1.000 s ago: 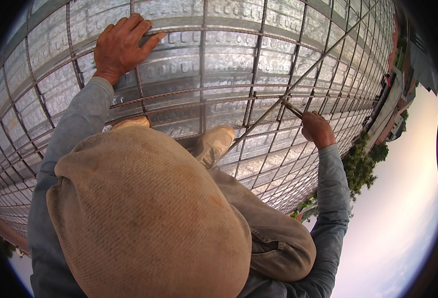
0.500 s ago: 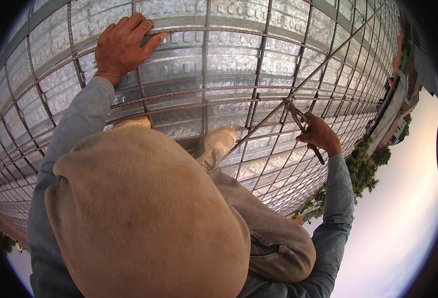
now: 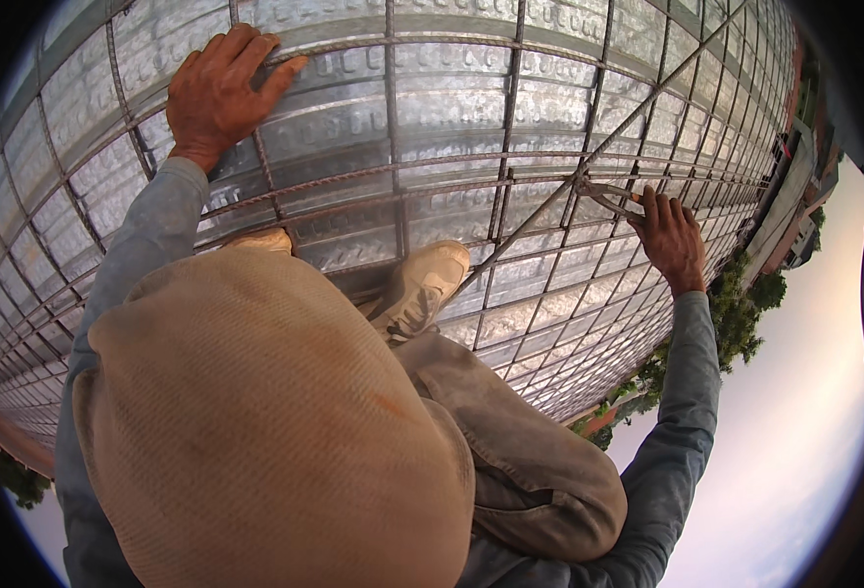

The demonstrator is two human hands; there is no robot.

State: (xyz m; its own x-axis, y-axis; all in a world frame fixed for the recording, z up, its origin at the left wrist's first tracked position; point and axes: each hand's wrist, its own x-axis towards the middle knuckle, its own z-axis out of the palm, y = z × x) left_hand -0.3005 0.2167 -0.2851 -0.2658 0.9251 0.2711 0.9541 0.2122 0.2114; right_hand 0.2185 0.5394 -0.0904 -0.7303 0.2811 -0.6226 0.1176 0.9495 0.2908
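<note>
My left hand lies open on the rebar grid, my right hand grips pliers at a crossing just beyond its fingertips — best twisted snug, slowly.

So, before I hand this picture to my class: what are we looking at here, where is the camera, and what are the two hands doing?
The camera sits on a person's head and looks down with a very wide lens, which bends straight lines near the rim. The big tan shape low in the middle is cloth close under the camera; what it is I cannot tell. Beyond it are the person's trousers and light shoes, standing on a grid of steel bars over ribbed metal sheeting. The left hand rests on the grid, fingers spread. The right hand holds a thin metal tool where bars cross. Trees and pale sky show at the right edge.
</note>
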